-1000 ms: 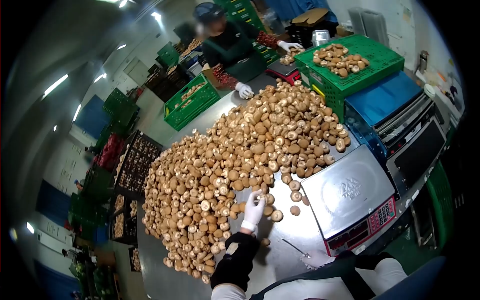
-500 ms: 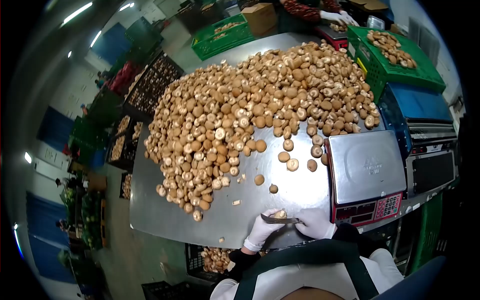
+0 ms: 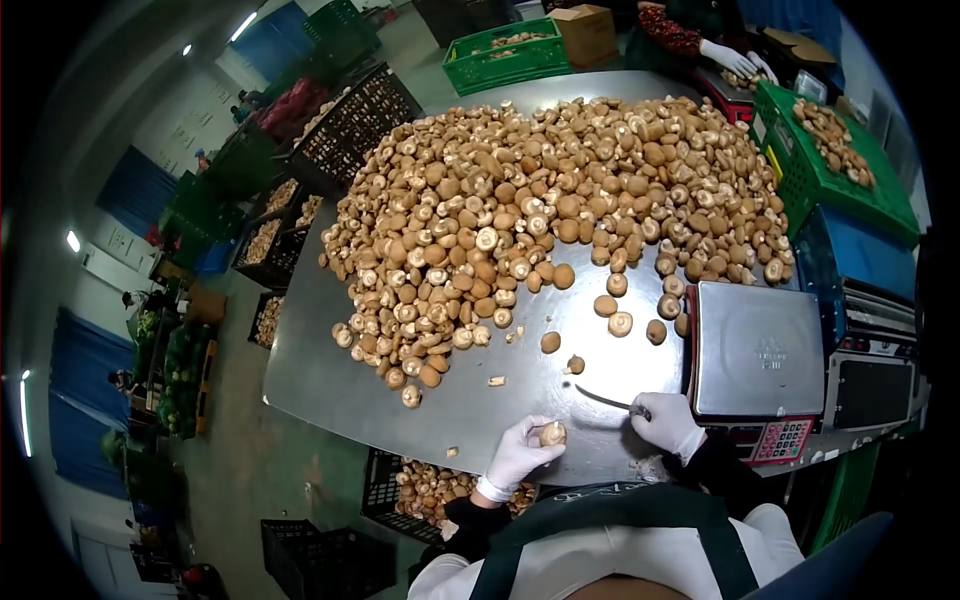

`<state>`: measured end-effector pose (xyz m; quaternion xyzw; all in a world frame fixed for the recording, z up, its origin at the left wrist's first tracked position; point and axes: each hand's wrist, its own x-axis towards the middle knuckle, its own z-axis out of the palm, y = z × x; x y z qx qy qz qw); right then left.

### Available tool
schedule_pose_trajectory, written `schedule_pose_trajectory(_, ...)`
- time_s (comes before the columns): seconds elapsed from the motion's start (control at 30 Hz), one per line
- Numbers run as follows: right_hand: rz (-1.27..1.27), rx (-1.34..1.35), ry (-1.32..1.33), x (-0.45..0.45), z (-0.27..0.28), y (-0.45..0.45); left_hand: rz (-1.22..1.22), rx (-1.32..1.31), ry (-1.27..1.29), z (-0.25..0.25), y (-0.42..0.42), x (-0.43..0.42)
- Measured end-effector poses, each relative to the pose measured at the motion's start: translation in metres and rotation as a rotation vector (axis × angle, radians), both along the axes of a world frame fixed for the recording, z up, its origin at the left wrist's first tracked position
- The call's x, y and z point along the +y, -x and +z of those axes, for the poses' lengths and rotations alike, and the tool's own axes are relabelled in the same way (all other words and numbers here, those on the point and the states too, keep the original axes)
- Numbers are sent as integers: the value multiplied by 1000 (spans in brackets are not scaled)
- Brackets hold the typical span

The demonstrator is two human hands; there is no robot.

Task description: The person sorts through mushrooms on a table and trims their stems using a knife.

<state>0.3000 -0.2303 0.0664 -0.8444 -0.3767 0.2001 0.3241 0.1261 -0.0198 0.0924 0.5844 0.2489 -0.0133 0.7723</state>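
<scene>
Near the front edge of the metal table (image 3: 310,370), my gloved left hand (image 3: 515,458) is closed round a mushroom (image 3: 553,434), its pale underside facing up. To its right, my gloved right hand (image 3: 668,424) grips the handle of a knife (image 3: 598,398), whose thin dark blade points left over the table. The blade is apart from the mushroom. Just beyond the blade lies a loose mushroom (image 3: 575,365), and a cut stem piece (image 3: 497,381) rests farther left. A large heap of mushrooms (image 3: 540,190) covers the far part of the table.
Right of my hands stands a scale (image 3: 758,350) with a steel plate. Beyond it is a green crate (image 3: 830,170) topped with mushrooms. A black crate of mushrooms (image 3: 385,515) sits below the front edge. Across the table, a person's gloved hands (image 3: 735,60) are over another scale.
The knife has moved away from the mushroom, with my right hand shifting up and right. My left hand still holds the mushroom. The whole view has swung slightly.
</scene>
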Motion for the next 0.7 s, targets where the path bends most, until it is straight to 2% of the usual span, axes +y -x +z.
schedule_pose_trajectory(0.03,28,-2,-24,1,3,3,-21,56,-96,7,-2,-2)
schedule_pose_trajectory(0.17,105,-39,-223,12,11,25,21,-15,-81,2,-12,-15)
schedule_pose_trajectory(0.23,134,-73,-264,19,11,35,82,-148,28,1,-15,-19)
schedule_pose_trajectory(0.37,141,-139,-267,28,16,38,57,-79,150,6,-16,-16)
schedule_pose_trajectory(0.43,153,-232,-262,30,13,37,143,-158,89,8,-16,-20)
schedule_pose_trajectory(0.57,149,-260,-265,32,20,37,166,-255,-56,13,-20,-27)
schedule_pose_trajectory(0.67,142,-181,-188,28,16,36,278,-207,-96,20,-20,-29)
schedule_pose_trajectory(0.7,95,-69,-57,23,8,36,342,-217,-207,22,-17,-27)
